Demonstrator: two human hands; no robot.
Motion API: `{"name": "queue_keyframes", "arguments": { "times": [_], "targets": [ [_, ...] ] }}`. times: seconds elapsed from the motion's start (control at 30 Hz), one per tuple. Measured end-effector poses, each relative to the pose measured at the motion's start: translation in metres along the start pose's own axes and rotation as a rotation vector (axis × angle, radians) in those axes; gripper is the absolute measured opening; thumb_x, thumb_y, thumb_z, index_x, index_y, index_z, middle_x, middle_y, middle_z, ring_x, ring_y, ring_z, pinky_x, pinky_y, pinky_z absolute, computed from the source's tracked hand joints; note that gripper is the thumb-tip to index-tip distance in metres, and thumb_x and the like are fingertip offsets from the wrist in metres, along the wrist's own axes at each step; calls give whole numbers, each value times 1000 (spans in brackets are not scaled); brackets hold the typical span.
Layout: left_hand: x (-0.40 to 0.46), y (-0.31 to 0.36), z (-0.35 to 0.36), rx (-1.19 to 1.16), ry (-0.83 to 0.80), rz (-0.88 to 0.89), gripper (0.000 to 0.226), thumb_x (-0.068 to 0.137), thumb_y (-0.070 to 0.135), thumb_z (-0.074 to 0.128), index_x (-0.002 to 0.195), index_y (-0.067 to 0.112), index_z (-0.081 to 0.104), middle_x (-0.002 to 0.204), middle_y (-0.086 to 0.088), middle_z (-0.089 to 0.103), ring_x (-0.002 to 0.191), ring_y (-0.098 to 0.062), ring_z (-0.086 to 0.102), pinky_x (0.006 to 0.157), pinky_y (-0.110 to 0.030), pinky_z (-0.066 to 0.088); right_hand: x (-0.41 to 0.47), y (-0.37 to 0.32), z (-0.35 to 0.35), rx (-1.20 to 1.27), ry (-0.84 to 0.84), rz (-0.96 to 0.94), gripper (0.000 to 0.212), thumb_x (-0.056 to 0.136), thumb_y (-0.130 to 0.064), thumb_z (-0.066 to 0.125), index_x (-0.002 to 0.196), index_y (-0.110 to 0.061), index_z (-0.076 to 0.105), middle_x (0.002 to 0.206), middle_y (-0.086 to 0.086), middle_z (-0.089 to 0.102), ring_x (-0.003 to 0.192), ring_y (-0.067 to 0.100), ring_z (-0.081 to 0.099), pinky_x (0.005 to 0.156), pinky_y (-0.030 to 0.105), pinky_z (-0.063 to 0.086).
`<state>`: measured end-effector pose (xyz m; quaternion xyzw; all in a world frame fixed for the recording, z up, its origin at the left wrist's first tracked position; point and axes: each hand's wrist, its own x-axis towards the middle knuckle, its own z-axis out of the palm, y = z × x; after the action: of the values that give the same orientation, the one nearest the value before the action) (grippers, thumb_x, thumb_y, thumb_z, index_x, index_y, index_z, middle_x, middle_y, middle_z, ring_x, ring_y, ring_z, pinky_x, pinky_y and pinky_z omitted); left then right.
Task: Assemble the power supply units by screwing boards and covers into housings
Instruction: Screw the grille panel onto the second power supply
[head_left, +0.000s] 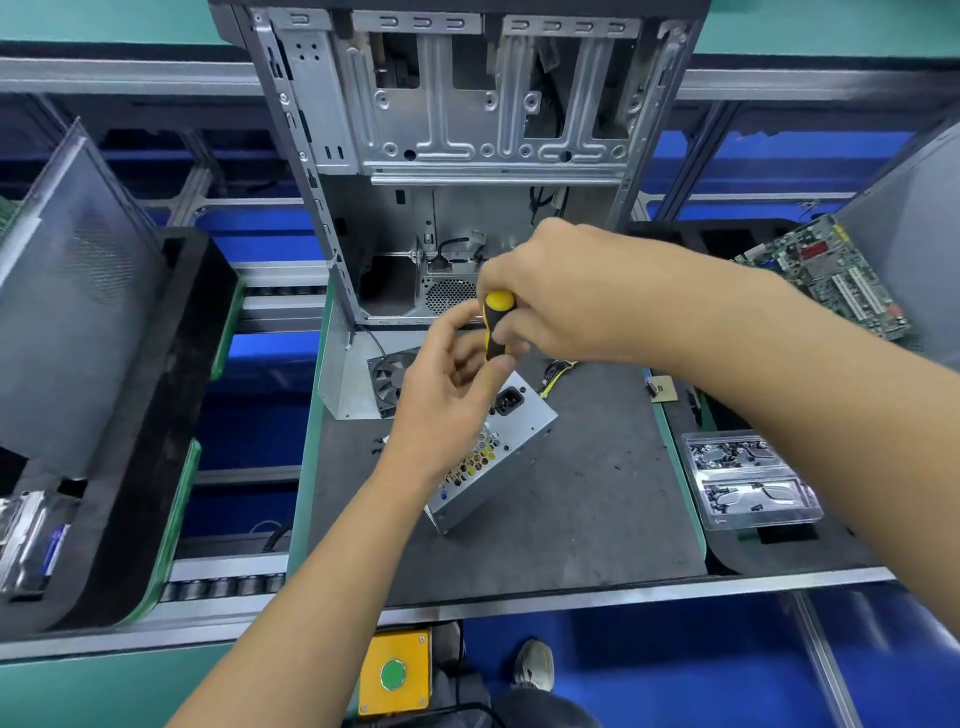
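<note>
Beyond both hands stands the tall, open, grey sheet-metal computer case (467, 130), its empty inside facing the camera. Directly under the hands, on the dark grey work mat (597, 493), lies the silver rectangular metal power supply unit (498, 457). Its long axis runs diagonally, from near-left to far-right, and its socket-and-honeycomb face is turned upward. Well to the right of the right hand sits a clear plastic tray of screws (748, 478).

The right hand (561, 296) is wrapped firmly around the yellow-and-black screwdriver handle (497, 325), which stands roughly upright, tip hidden below. The left hand (447, 395) curls loosely just beside the handle; whether it pinches a screw or the shaft I cannot tell.

To do this well, I judge the driver should stay square to the screw, with steady downward pressure while the left fingers guide the tip.
</note>
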<state>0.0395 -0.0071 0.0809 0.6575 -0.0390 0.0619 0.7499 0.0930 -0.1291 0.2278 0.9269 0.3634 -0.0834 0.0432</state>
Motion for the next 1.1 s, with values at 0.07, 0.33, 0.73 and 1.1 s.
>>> {"name": "queue_keyframes", "arguments": {
  "times": [0.07,0.33,0.73,1.1],
  "targets": [
    [3,1,1,12,86,7,57,78,1,77,114,40,56,89,21,66,83,-7,69,73,-18,53,4,-3,0,-11,9,11,26,96,-33,54,119,-22,59,73,-6,24,86,33,51,74,39,49],
    [0,-3,-9,114,90,27,60,75,25,83,121,49,54,93,11,67,94,-9,70,85,-25,55,8,-7,3,-76,79,32,27,94,-36,54,105,-12,59,71,-1,24,61,24,33,63,34,38],
    [-24,-13,-24,1253,-301,-215,90,42,82,67,115,33,45,103,17,61,98,-15,61,74,-33,44,-67,93,67,549,-106,361,56,81,-67,50,66,-15,63,56,-4,57,54,12,49,55,28,41],
    [-61,-85,32,1559,-358,617,56,63,24,90,107,12,58,83,-4,57,72,-26,55,62,-35,45,-104,109,183,1590,441,938,53,99,-61,35,77,-15,47,48,-2,45,36,10,31,34,20,26]
  ]
}}
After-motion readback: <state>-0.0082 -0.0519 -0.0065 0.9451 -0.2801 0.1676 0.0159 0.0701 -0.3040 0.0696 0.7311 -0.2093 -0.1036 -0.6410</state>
